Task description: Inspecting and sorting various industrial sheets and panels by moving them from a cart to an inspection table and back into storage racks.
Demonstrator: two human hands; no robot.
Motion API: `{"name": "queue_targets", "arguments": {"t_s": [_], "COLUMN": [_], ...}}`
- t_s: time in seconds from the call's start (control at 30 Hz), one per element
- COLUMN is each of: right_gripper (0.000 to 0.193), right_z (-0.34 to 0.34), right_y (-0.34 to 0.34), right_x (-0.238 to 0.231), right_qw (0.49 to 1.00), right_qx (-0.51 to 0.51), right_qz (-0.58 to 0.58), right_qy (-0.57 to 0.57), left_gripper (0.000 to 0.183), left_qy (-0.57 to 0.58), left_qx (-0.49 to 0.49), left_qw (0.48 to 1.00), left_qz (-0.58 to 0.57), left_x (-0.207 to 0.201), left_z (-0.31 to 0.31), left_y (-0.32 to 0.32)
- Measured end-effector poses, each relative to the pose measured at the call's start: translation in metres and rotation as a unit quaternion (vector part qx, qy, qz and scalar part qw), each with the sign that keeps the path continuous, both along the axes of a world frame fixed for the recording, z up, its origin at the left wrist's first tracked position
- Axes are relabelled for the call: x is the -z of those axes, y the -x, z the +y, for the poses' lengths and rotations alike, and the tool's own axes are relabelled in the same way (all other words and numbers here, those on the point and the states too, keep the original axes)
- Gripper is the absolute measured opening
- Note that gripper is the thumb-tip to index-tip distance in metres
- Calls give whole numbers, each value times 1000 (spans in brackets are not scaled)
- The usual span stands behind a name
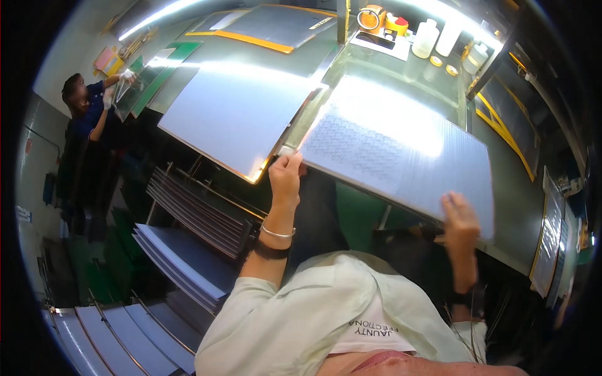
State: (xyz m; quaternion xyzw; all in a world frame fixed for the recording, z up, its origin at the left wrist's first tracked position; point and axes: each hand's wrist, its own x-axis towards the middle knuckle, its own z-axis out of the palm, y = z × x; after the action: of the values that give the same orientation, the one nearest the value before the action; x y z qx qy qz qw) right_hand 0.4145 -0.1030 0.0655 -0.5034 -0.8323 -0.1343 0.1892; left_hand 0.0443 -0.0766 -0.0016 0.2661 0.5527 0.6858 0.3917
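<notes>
A large pale blue-white panel [401,166] lies before me, tilted in view, with dense dark marks over its left half and fine lines toward its right. My left hand [286,178] is closed at its near left corner, fingers pinched on the edge. A small whitish piece [287,151] shows just beyond those fingertips; what it is I cannot tell. My right hand [461,219], slightly blurred, rests over the near right part of the panel with its fingers stretched forward. Left of this panel lies a second plain pale panel [235,119] with an orange-brown edge.
Plastic bottles [426,39], small jars and an orange tape roll [371,19] stand at the back. Yellow-edged dark frames [511,125] lie at right. Racks of stacked panels [179,260] stand low at left. A gloved co-worker [94,106] handles a green-edged sheet [141,88] far left.
</notes>
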Motion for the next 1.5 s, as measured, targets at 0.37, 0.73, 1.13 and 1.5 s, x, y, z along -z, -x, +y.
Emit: {"name": "queue_targets", "arguments": {"t_s": [0.37, 0.73, 1.13, 1.5], "right_gripper": [19, 25, 44, 51], "right_z": [223, 330, 205, 98], "right_y": [-74, -88, 262, 344], "right_x": [-232, 32, -111, -50], "right_qw": [970, 961, 462, 798], "right_qx": [-46, -28, -259, -595], "right_qz": [146, 194, 694, 63], "right_qy": [191, 196, 488, 78], "left_gripper": [36, 31, 54, 76], "left_qy": [-74, -121, -314, -471], "left_qx": [-494, -120, 59, 2], "left_qw": [846, 945, 933, 802], "left_qz": [186, -280, -168, -367], "left_x": [-56, 42, -55, -68], "left_z": [-35, -7, -14, -31], "left_y": [142, 163, 83, 145]}}
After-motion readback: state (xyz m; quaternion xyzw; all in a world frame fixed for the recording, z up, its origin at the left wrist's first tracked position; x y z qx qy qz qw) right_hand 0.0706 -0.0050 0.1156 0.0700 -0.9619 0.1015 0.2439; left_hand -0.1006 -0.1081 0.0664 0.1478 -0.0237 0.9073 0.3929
